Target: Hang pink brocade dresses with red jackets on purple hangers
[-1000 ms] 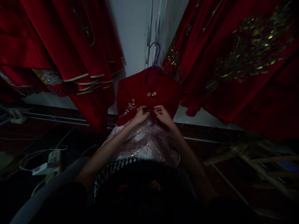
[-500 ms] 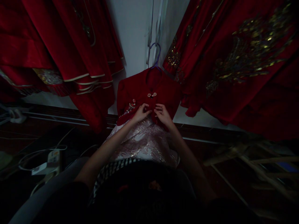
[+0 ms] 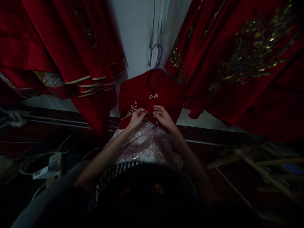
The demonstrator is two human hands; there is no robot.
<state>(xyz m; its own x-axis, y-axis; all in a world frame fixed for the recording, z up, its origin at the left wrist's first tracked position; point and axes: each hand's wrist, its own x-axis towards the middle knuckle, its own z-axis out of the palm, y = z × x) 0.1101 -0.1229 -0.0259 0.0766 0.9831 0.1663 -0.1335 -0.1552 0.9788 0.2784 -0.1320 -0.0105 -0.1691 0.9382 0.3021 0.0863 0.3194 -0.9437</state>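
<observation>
A small gap lies between the left bare hand (image 3: 137, 117) and the right bare hand (image 3: 163, 117), with the red cloth jacket (image 3: 163, 96) right behind it. Higher up, a hand could pass over the flat pale door (image 3: 134, 34), between the long red hanging clothes (image 3: 71, 47) on the left and the red clothes with gold sparkles (image 3: 220, 104) on the right. The thin purple hanger hook (image 3: 161, 54) sticks up in that way. Below, the shiny pink and silver skirt (image 3: 144, 142) fills the room between the arms. Off left, a white power strip (image 3: 55, 161) blocks; off right, a brown wooden frame (image 3: 253, 163)
</observation>
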